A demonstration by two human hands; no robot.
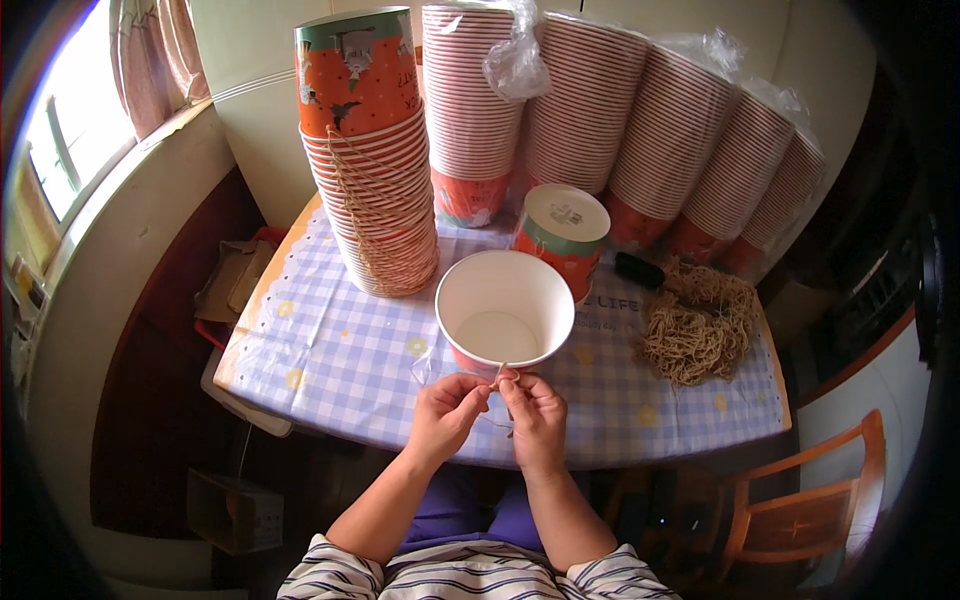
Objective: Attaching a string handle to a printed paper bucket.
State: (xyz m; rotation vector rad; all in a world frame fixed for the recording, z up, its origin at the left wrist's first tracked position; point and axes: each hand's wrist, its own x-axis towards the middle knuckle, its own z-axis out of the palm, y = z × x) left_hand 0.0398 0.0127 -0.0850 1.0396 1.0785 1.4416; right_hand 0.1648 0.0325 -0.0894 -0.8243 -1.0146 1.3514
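Note:
An open paper bucket (505, 290), white inside and orange-red outside, stands upright near the table's front edge. Just at its near rim, my left hand (445, 412) and my right hand (536, 415) meet. Both are closed, thumbs and fingers pinching a short length of tan cord (503, 374) between them. Whether the cord passes through the bucket's wall is hidden by my fingers. Behind the open bucket, an orange bucket with a green band (568, 225) rests upside down. To the right lies a tangled bundle of tan cords (695, 335).
A tall stack of nested orange buckets (372, 190), tan cords hanging down its side, stands at the back left. Several plastic-wrapped bucket stacks (585, 105) line the back. A black object (638, 270) lies beside the cords. The checked tablecloth (330, 360) covers the table; a wooden chair (800, 510) is at lower right.

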